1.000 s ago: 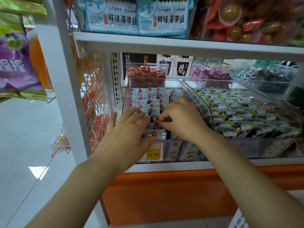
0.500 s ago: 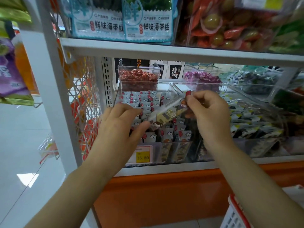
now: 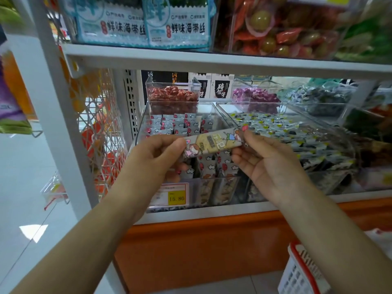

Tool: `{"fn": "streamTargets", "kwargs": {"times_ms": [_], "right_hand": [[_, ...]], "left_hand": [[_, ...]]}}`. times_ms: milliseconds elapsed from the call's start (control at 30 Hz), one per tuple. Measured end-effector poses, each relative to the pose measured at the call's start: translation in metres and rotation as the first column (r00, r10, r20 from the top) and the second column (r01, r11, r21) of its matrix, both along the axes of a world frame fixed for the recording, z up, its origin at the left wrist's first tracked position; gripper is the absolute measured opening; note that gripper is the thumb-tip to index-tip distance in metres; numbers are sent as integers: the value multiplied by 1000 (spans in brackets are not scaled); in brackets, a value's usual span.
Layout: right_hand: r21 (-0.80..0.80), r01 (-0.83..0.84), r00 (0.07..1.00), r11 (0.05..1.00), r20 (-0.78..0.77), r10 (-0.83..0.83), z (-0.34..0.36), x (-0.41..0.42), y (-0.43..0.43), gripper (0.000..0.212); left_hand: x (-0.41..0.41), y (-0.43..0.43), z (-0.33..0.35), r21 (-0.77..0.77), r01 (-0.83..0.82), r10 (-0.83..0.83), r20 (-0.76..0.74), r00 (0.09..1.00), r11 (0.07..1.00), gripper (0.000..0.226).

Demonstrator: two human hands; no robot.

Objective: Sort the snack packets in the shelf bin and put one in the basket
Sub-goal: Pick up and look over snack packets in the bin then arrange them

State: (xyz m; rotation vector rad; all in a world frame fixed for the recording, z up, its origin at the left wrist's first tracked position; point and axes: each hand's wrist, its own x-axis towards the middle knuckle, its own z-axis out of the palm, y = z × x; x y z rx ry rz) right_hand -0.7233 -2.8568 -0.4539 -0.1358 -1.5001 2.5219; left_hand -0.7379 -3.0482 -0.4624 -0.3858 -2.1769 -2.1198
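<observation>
As my left hand (image 3: 153, 154) and right hand (image 3: 270, 166) pinch one snack packet (image 3: 214, 142) endwise over the shelf bin (image 3: 141, 122), spare right fingers (image 3: 240, 156) seem relaxed

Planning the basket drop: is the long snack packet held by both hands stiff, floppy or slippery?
Probably fairly stiff: snack packet spans left hand to right hand without sagging. Likely light: fingertip pinches suffice. Glossy wrapper, perhaps slippery.

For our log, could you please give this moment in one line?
left hand: grips packet | right hand: pinches packet | packet: over bin
</observation>
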Motion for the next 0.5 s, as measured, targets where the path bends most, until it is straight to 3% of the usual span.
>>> {"fn": "streamTargets", "kwargs": {"times_ms": [233,367,500], "right_hand": [[-59,-99,992,993,78,103,-2,1,2,10],[-81,-214,975,973,38,218,-2,0,2,18],[87,-163,986,983,-31,167,-5,-1,1,13]], "left_hand": [[-2,-3,3,333,153,-200,112,973,930,30],[-3,-7,2,395,110,-178,139,974,912,25],[-3,-10,2,387,71,-153,185,971,919,16]]}}
